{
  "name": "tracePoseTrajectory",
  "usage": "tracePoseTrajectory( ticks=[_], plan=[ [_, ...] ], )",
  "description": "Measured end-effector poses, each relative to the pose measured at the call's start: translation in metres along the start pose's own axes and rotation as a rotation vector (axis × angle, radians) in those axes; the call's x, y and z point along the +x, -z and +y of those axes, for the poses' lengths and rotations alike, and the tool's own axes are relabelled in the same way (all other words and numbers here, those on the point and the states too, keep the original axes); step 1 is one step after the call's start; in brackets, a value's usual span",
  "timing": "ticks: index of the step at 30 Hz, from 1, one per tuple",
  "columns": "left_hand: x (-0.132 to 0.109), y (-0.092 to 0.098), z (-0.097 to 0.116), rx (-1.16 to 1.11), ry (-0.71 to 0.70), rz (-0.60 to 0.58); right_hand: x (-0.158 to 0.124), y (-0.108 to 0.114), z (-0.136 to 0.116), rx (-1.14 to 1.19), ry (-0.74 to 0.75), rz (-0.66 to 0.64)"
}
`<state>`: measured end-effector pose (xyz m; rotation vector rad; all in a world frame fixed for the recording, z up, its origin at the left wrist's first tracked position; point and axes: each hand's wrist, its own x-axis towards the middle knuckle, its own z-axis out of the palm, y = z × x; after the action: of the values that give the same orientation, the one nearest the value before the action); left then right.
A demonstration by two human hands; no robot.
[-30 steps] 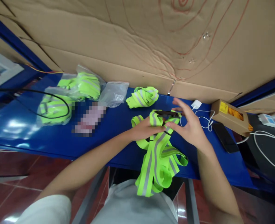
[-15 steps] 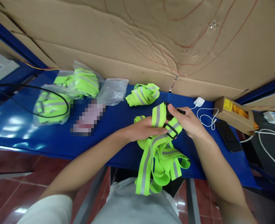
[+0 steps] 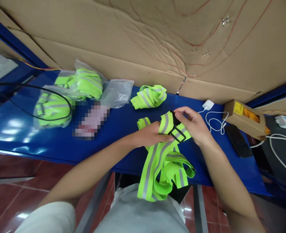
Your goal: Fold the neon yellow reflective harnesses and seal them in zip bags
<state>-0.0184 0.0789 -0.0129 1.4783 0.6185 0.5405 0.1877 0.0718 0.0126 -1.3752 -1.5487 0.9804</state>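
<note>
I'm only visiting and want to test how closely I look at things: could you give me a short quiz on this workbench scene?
1. True or false: the left hand and the right hand both grip the neon reflective strap.
2. What lies on the blue table to the right of the right hand? A) black phone B) scissors C) mug
3. Fill in: between the hands, the strap carries a black ____.
Key: 1 true; 2 A; 3 buckle.

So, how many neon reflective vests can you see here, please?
4: a held vest between left hand and right hand; a folded vest behind on the blue table; two bagged vests at left. Bags may hide more.
</note>
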Motion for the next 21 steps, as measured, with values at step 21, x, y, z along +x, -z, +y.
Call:
tracePoseTrajectory(
  ticks=[21],
  plan=[
    [-0.033,-0.044,0.029,-0.813,0.3,-0.245,-0.044,0.007,-0.044,-0.229,0.226,-0.107]
  ],
)
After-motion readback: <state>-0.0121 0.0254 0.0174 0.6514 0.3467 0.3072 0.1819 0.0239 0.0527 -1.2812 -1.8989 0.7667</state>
